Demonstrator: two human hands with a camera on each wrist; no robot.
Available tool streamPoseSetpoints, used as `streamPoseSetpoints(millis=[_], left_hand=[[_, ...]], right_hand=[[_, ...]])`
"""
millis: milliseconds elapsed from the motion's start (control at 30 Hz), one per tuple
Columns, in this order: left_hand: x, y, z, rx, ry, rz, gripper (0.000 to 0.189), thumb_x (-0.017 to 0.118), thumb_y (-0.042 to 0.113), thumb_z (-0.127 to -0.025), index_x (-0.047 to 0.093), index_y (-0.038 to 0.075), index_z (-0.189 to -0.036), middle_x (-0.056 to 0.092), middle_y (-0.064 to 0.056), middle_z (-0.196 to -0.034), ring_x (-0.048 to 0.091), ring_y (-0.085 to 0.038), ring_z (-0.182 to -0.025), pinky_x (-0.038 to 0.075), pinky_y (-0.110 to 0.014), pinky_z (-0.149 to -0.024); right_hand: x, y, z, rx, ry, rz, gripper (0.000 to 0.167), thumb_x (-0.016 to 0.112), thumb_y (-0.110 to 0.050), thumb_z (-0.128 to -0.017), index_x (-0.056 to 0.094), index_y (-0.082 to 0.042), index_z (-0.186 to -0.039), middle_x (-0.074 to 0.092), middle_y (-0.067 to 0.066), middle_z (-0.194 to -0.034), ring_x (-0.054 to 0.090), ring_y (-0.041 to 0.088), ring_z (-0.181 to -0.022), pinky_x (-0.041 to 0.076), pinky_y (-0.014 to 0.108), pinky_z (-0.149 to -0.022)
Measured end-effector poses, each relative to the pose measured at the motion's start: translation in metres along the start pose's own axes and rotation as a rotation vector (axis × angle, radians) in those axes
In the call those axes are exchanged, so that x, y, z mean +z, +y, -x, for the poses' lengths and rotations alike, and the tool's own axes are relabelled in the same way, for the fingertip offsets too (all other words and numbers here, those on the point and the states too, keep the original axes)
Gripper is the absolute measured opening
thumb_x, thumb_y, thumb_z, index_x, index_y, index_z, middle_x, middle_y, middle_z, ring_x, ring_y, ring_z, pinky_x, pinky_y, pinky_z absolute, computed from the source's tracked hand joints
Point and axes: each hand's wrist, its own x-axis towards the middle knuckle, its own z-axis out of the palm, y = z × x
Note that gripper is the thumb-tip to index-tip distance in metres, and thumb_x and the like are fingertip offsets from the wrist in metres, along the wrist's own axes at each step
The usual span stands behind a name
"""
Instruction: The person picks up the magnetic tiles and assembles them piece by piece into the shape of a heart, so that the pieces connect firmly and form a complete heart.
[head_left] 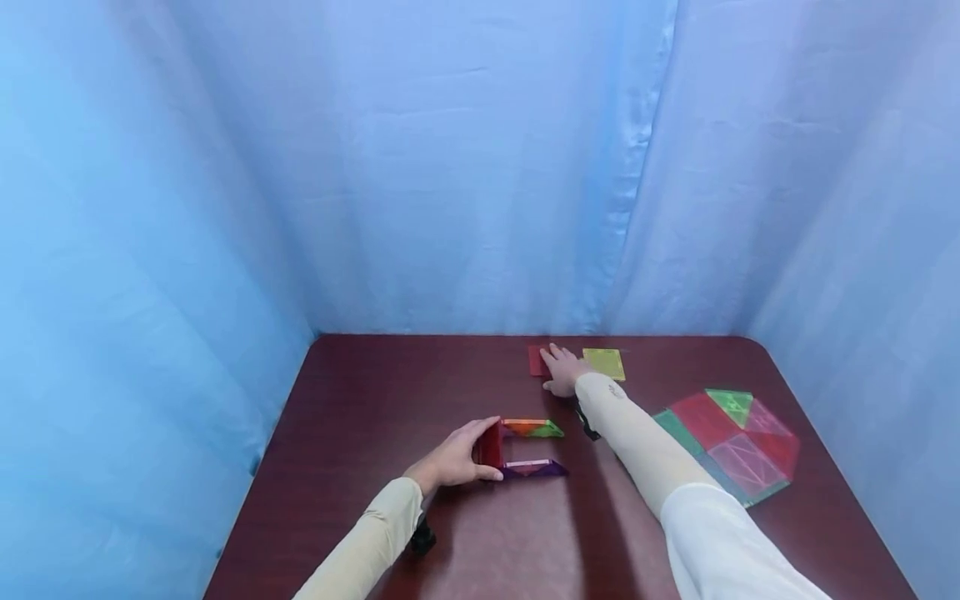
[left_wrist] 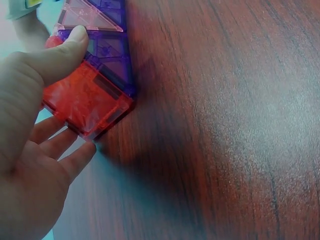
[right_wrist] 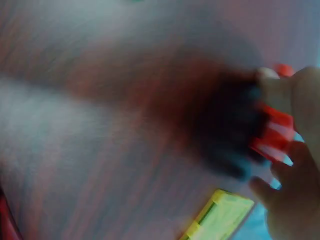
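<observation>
My left hand (head_left: 456,457) holds a translucent red magnetic tile (left_wrist: 82,97) standing at the left end of two low tile walls. Its thumb lies on the near side, the fingers around the far side. The near wall has purple triangle tiles (left_wrist: 110,57) and a pale pink triangle (left_wrist: 85,15); the far wall shows an orange tile (head_left: 517,427) and a green one (head_left: 547,430). At the back of the table, my right hand (head_left: 564,372) reaches over a flat red tile (head_left: 535,361), fingers extended. The right wrist view is blurred, with that tile (right_wrist: 277,132) between thumb and fingers.
A yellow square tile (head_left: 604,363) lies just right of the right hand. Further right, a flat patchwork of red, pink, green and teal tiles (head_left: 723,446) lies on the dark red-brown table (head_left: 360,392). Light blue curtains (head_left: 480,167) surround the table's back and sides.
</observation>
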Motion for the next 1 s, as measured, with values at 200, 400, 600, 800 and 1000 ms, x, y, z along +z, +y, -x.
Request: streamPoseSetpoints(millis=[200,400,600,800,1000], left_hand=[[0.0,0.001,-0.003,-0.009,0.004,0.021,0.096,0.086,0.036,-0.081,0.034,0.014,-0.159,0.05,-0.01,-0.148,0.052,-0.028,-0.129,0.049,-0.047,-0.107],[-0.003,-0.003,-0.006,0.018,-0.003,-0.001,0.097,0.087,0.035,-0.08,0.035,0.01,-0.158,0.052,-0.012,-0.145,0.054,-0.027,-0.127,0.05,-0.045,-0.106],[-0.008,-0.006,-0.014,0.034,0.004,-0.012,0.095,0.085,0.034,-0.082,0.035,0.01,-0.158,0.05,-0.014,-0.148,0.053,-0.028,-0.13,0.048,-0.047,-0.108],[-0.012,-0.01,-0.02,0.026,0.006,-0.022,0.094,0.086,0.033,-0.082,0.035,0.01,-0.158,0.049,-0.014,-0.151,0.051,-0.029,-0.135,0.044,-0.048,-0.112],[-0.015,-0.012,-0.019,0.039,0.012,-0.016,0.094,0.087,0.029,-0.081,0.036,0.007,-0.157,0.049,-0.017,-0.151,0.05,-0.032,-0.136,0.043,-0.049,-0.113]], right_hand=[[0.001,0.009,0.004,-0.042,0.129,0.045,0.065,0.076,-0.035,-0.091,0.054,0.0,-0.14,0.056,0.023,-0.137,0.054,0.041,-0.122,0.045,0.055,-0.103],[0.002,0.011,0.013,-0.071,0.094,-0.105,0.065,0.079,-0.032,-0.087,0.052,-0.001,-0.137,0.065,0.018,-0.12,0.062,0.03,-0.105,0.054,0.047,-0.091],[-0.01,0.007,0.027,-0.126,0.168,-0.096,0.071,0.081,-0.039,-0.078,0.053,-0.009,-0.136,0.063,0.014,-0.117,0.059,0.027,-0.097,0.053,0.046,-0.084],[-0.031,-0.02,0.059,-0.305,0.247,-0.066,0.068,0.081,-0.045,-0.077,0.057,-0.016,-0.133,0.062,0.008,-0.12,0.057,0.024,-0.098,0.054,0.045,-0.083],[-0.026,-0.046,0.097,-0.473,0.291,-0.044,0.063,0.08,-0.043,-0.075,0.06,-0.016,-0.129,0.062,0.003,-0.12,0.055,0.02,-0.101,0.052,0.041,-0.086]])
